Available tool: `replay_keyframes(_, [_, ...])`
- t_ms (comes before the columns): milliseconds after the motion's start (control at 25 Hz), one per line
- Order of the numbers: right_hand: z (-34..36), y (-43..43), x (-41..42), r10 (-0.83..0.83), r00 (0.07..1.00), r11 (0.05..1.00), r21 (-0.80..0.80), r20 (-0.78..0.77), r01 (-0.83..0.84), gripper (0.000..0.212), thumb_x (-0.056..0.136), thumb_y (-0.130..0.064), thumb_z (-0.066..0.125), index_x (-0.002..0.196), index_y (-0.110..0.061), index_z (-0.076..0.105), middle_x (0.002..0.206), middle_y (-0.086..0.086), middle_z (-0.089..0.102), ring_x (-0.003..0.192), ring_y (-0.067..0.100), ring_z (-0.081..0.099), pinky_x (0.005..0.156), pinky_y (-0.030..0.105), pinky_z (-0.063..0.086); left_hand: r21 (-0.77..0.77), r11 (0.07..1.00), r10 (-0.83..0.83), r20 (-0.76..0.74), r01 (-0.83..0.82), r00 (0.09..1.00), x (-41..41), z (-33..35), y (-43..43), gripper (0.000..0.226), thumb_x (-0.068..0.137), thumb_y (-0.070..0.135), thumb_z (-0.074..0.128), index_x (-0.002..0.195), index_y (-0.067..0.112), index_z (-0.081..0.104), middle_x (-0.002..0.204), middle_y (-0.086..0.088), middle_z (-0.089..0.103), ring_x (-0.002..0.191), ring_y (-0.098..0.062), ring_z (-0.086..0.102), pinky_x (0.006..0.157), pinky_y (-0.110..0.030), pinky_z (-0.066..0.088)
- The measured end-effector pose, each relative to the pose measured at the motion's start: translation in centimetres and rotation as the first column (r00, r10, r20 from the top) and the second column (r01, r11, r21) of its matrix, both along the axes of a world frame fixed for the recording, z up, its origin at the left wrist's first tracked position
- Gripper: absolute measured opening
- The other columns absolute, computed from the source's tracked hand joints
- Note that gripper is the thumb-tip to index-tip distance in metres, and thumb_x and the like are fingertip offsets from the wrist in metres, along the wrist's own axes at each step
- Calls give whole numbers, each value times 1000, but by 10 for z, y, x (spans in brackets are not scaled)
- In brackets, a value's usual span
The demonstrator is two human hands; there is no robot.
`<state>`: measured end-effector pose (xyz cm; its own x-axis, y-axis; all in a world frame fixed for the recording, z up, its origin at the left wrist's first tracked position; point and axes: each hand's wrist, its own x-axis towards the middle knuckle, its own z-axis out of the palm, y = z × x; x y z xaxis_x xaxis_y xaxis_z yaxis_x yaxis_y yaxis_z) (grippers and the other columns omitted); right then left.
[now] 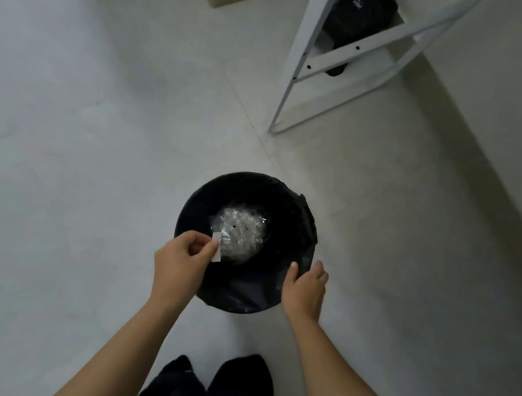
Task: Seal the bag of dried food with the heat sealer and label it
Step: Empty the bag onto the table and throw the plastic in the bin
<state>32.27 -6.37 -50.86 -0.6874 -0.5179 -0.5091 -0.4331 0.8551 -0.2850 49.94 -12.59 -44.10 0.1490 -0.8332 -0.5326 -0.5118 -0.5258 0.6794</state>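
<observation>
On a pale tiled floor (94,162) stands a black-lined bin (274,294) (crumpled clear plastic (239,231) inside). The left hand (181,260) pinches a small white paper strip (216,246) over the bin's near-left rim. The right hand (306,287), fingers loosely open and empty, rests at the near-right rim.

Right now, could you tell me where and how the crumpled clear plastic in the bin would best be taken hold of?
Probably from straight above, through the open top of the bin. The clear plastic sits low inside, ringed by the black liner, so no side approach is open. Pinch a raised fold near its upper middle. The left hand holds a white slip at the near rim, so the right hand looks freer.
</observation>
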Motion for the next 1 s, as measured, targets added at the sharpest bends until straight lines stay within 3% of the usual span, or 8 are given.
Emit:
replay_keyframes(120, [-33,2,0,-29,999,1000,-6,-24,29,34,98,-29,36,120,-4,37,115,19,57,91,36,59,67,35,42,-6,996,-86,25,87,996,-5,-39,-1,11,87,29,63,81,21,67,71,15,63,68,5,56,57,-5,36])
replay_keyframes(240, [-45,6,4,-52,992,998,-24,-115,50,22,99,-23,31,111,-5,37,90,15,61,66,25,48,58,31,36,-4,991,-137,45,137,990,-10,-67,-7,10,86,26,65,81,19,68,68,14,61,67,3,56,58,-6,35])
replay_keyframes(440, [-57,8,7,-65,976,997,-64,-209,53,16,98,-21,31,104,-7,35,77,7,51,60,23,46,53,31,35,41,974,-224,51,222,973,-28,-104,-15,15,84,22,69,87,8,73,76,-2,68,70,-10,59,67,-15,42])
replay_keyframes(520, [-57,8,7,-59,971,996,-80,-234,41,15,98,-21,31,102,-8,35,75,6,50,60,23,46,52,30,34,48,980,-199,103,195,975,-31,-105,-19,14,86,20,67,77,9,69,73,-7,61,69,-17,52,69,-24,41])
replay_keyframes(600, [-58,9,6,-61,970,995,-90,-237,40,15,98,-21,31,102,-8,36,76,6,51,59,24,45,51,30,34,39,984,-178,149,174,973,-31,-100,-23,19,88,18,64,71,14,57,72,-6,52,67,-17,45,67,-25,37])
replay_keyframes(800, [-37,2,2,40,993,999,0,-108,-40,28,98,-31,32,112,-7,34,95,17,61,65,27,50,55,29,36,-24,985,-163,157,169,974,-18,-58,-19,16,88,14,62,95,3,73,83,-13,70,75,-18,56,77,-28,44])
replay_keyframes(920, [5,-2,-1,81,996,995,69,-44,-78,47,97,-40,31,131,-8,26,125,18,50,97,38,57,68,36,40,-30,982,-181,149,187,972,-13,-12,-12,20,86,13,60,66,15,59,67,-4,53,68,-16,44,70,-28,40])
replay_keyframes(1000, [55,-8,4,92,995,994,53,-27,-90,48,97,-40,29,132,-8,27,130,18,47,104,40,55,72,38,41,-29,980,-192,114,196,975,-13,36,-7,22,85,14,59,66,23,54,66,-2,53,66,-15,45,67,-30,42])
